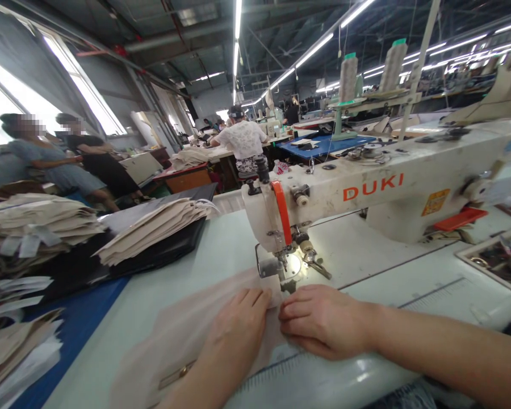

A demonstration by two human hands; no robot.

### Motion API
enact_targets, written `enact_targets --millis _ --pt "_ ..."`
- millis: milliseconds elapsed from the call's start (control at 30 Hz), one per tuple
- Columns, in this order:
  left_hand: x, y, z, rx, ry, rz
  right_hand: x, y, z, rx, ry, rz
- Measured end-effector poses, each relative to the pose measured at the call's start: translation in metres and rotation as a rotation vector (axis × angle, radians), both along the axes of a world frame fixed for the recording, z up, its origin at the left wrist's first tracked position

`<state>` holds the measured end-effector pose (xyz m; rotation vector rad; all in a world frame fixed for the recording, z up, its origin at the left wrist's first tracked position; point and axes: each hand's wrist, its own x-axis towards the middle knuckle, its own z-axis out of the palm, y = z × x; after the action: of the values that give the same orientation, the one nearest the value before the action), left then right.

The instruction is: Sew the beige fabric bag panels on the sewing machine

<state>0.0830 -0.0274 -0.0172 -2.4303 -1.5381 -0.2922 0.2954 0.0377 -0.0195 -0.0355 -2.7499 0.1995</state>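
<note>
pale fabric [166, 335] ends by the hands [244, 318], grip unclear, with bare tabletop [215, 244] beyond its left edge

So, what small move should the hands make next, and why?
Perhaps ease the thin pale fabric slightly toward the needle plate of the DUKI sewing machine. The left hand rests on the fabric, the right hand is close beside it, and both are just in front of the needle plate.

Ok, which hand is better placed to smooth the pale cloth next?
Probably the left hand: it lies on the pale cloth, most of which spreads out on that side. The right hand is mostly beyond the cloth's edge, over the table.
</note>
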Motion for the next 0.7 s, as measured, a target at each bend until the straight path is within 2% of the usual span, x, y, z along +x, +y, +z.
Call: enact_targets --millis 267,500,700 --pt "-0.002 -0.001 -0.006 0.042 -0.120 -0.159 0.000 -0.003 0.003 0.012 -0.029 0.000" --pt "-0.001 0.004 -0.006 0.128 -0.112 -0.223 0.000 -0.003 0.005 0.018 -0.046 -0.006" --pt "0.003 0.010 -0.008 0.153 -0.141 -0.208 0.000 -0.003 0.003 0.004 -0.033 0.014"
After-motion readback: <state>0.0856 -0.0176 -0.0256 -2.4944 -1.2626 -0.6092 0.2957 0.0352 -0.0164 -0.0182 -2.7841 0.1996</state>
